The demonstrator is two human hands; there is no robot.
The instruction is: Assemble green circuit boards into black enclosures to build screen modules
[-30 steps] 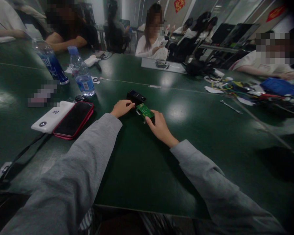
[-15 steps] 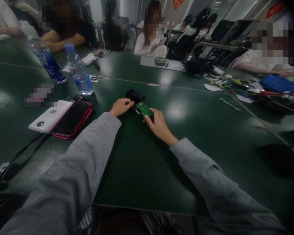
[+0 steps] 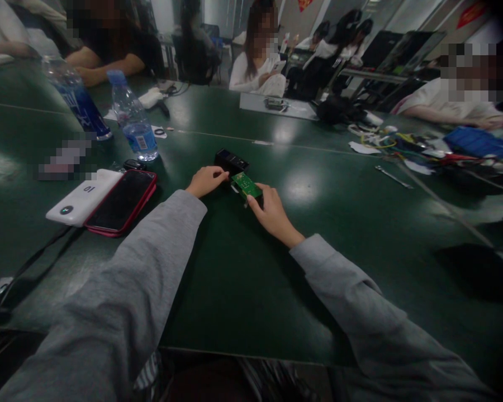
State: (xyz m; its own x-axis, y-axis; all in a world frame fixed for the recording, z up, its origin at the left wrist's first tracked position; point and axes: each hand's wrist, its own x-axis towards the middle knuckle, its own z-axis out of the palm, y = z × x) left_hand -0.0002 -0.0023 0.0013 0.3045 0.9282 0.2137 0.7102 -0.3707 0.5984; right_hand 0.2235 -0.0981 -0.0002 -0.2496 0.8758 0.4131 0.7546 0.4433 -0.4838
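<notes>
A green circuit board (image 3: 247,185) is tilted in my right hand (image 3: 271,211), thumb on the near side and fingers on the far side. Something dark shows beneath the board at its right end, partly hidden by my fingers. My left hand (image 3: 207,181) is at the board's left end, its thumb and forefinger pinched together; what lies between the fingertips, if anything, is too small to make out. Just behind both hands a black box-shaped case (image 3: 231,161) rests on the green table (image 3: 251,290), close to my left fingertips.
On the left lie a white power bank (image 3: 81,198) and a red-cased phone (image 3: 121,202), with two water bottles (image 3: 134,120) behind. To the right are a wrench (image 3: 394,177) and tangled cables (image 3: 385,139) near a blue bundle (image 3: 480,142). Several people sit around the far side.
Both hands and the circuit board hold nearly the same pose. The view has shifted very slightly.
</notes>
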